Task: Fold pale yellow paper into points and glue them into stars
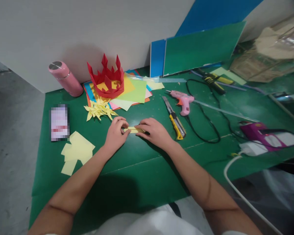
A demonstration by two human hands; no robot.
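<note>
A small folded strip of pale yellow paper (133, 130) lies flat on the green table between my hands. My left hand (116, 132) pinches its left end, fingers curled over it. At the right end my right hand (153, 130) presses thumb and fingers onto the paper. The fingers hide both ends of the strip. Behind my left hand sits a cluster of folded yellow paper pieces (99, 109). A red folded paper crown (107, 80) stands farther back on coloured sheets (137, 91). Loose yellow paper pieces (77, 150) are spread left of my left forearm.
A yellow utility knife (175, 120) and a pink glue gun (182, 99) with a black cord lie to the right. Beyond are pliers (213, 83) and a purple-and-white power strip (267, 133). A pink bottle (66, 78) and a blurred-out phone (59, 122) are at left.
</note>
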